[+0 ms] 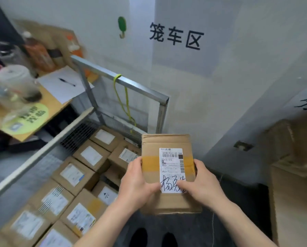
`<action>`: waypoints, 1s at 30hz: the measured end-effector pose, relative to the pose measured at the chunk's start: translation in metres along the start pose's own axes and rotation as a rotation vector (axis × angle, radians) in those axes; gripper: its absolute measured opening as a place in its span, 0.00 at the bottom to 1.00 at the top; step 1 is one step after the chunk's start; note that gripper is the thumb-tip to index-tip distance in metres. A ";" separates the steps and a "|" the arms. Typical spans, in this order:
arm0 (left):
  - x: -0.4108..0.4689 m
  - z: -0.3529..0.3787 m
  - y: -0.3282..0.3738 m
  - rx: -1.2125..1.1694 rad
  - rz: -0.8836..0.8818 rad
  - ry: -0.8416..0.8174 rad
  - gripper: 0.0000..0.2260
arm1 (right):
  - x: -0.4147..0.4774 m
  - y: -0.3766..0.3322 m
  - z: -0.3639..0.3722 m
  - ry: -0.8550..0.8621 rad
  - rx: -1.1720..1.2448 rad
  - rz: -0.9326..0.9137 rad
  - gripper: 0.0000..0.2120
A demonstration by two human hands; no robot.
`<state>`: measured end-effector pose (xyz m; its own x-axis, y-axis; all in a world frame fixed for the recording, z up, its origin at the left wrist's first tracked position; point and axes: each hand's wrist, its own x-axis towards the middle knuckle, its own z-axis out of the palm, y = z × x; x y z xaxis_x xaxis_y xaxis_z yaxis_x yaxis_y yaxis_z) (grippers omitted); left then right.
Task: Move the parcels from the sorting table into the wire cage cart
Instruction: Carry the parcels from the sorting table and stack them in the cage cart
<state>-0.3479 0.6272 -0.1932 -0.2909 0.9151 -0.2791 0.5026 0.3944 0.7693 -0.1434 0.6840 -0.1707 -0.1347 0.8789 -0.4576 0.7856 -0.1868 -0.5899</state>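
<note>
Cardboard, brown and slightly creased, makes up the flat rectangular parcel (151,148), which is crossed by a band of yellow tape and carries a white shipping label (171,168) with barcodes and black handwriting. It sits just toward 6 o'clock from the centre of view, held in the air beside the cart rather than over it. Both hands grasp it: the left hand (136,182) curls round its 9 o'clock edge, and the right hand (200,182) curls round its 3 o'clock edge with the thumb lying across the label.

At 8 o'clock the wire cage cart (124,81), with square grey metal rails and mesh walls, holds closely packed labelled boxes (74,173). A yellow-green cord (126,102) is looped over its far rail, and the rail's corner post stands just beyond the parcel at 12 o'clock. At 9 to 10 o'clock a wooden bench (47,102) carries blurred bottles, a white sheet (63,86) and a pen (67,82). Large cartons (291,193) stand at 3 to 4 o'clock. On the white wall at 12 o'clock are black characters (176,36) and a green hook (122,26).
</note>
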 end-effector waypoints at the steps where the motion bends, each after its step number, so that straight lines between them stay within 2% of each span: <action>1: -0.006 -0.004 -0.005 -0.016 -0.034 0.035 0.43 | 0.005 -0.006 0.004 -0.028 -0.015 -0.027 0.34; 6: -0.033 -0.013 -0.027 -0.069 -0.168 0.193 0.43 | 0.023 -0.025 0.027 -0.158 -0.095 -0.153 0.31; 12: -0.058 -0.012 -0.054 -0.112 -0.316 0.330 0.43 | 0.033 -0.044 0.055 -0.248 -0.200 -0.281 0.33; 20: -0.063 -0.033 -0.098 -0.198 -0.423 0.394 0.43 | 0.043 -0.083 0.100 -0.310 -0.303 -0.341 0.35; 30: -0.043 -0.087 -0.158 -0.298 -0.443 0.403 0.39 | 0.058 -0.153 0.162 -0.321 -0.425 -0.388 0.35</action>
<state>-0.4851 0.5181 -0.2528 -0.7282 0.5468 -0.4132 0.0361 0.6327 0.7736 -0.3692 0.6919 -0.2151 -0.5781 0.6606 -0.4789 0.8048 0.3650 -0.4680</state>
